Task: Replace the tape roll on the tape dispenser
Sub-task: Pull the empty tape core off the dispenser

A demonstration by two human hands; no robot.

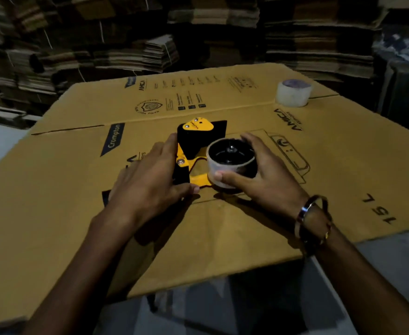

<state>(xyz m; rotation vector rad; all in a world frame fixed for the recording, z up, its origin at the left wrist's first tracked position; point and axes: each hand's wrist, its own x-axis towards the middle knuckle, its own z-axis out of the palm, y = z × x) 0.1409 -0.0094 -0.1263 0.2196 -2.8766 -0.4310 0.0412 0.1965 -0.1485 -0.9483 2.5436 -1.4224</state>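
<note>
A yellow and black tape dispenser [193,141] lies flat on a brown cardboard sheet [222,228] in the middle of the view. My left hand [150,180] presses down on its handle side. An almost used-up tape roll [230,163], a thin pale ring, sits around the dispenser's black hub. My right hand [264,175] grips this ring, thumb at the front and fingers behind. A fuller clear tape roll [294,93] stands on the cardboard at the far right.
The flattened cardboard box covers the work surface, and its front edge hangs over a pale floor [222,315]. Tall stacks of bundled flat cardboard [150,39] fill the background behind and to both sides. A metal bangle [312,218] is on my right wrist.
</note>
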